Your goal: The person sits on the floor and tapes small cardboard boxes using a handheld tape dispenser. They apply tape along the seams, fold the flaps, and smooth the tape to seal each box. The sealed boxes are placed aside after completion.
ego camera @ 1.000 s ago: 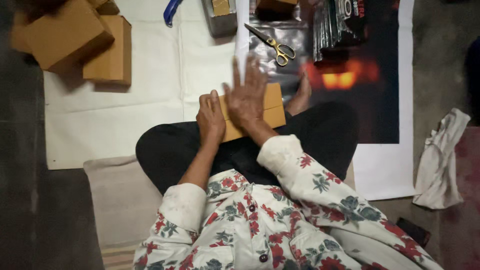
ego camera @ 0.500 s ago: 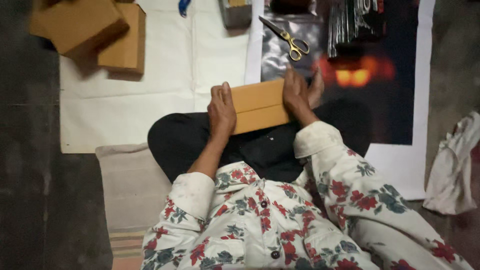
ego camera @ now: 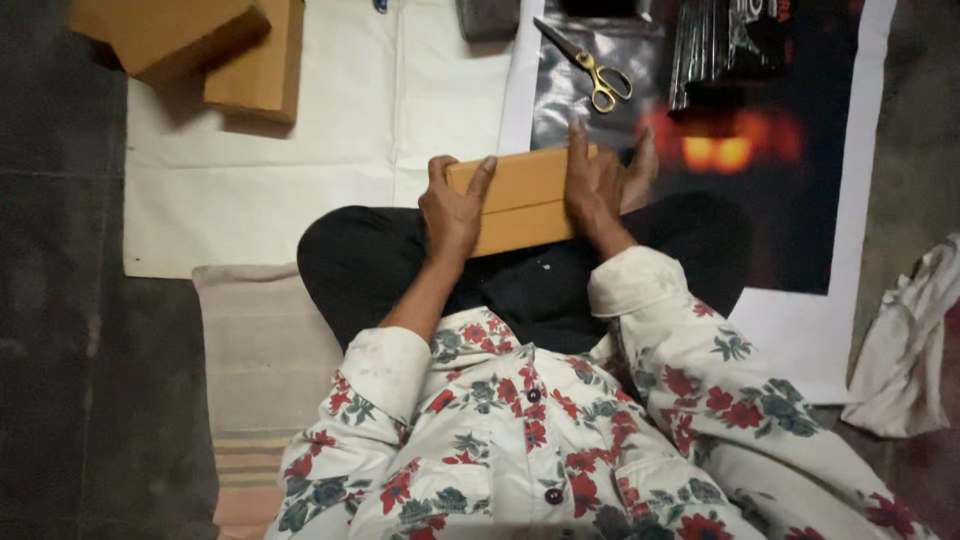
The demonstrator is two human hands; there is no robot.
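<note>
A flat brown cardboard box [ego camera: 520,198] rests on my lap, over my dark trousers. My left hand [ego camera: 452,208] grips its left end, thumb on the top face. My right hand [ego camera: 598,182] lies flat on the box's right end, fingers stretched toward the far edge. Both sleeves are white with red flowers. Gold-handled scissors [ego camera: 590,62] lie on the floor sheet beyond the box, a little past my right fingertips.
Two more brown cardboard boxes [ego camera: 205,45] sit stacked at the far left on a white sheet [ego camera: 300,150]. A dark printed sheet [ego camera: 780,200] spreads to the right with black packets [ego camera: 725,45] on it. A crumpled white cloth [ego camera: 905,345] lies far right.
The box has turned flat and level on my lap. My right hand came down from raised fingers onto its right end; my left hand shifted to grip the left end.
</note>
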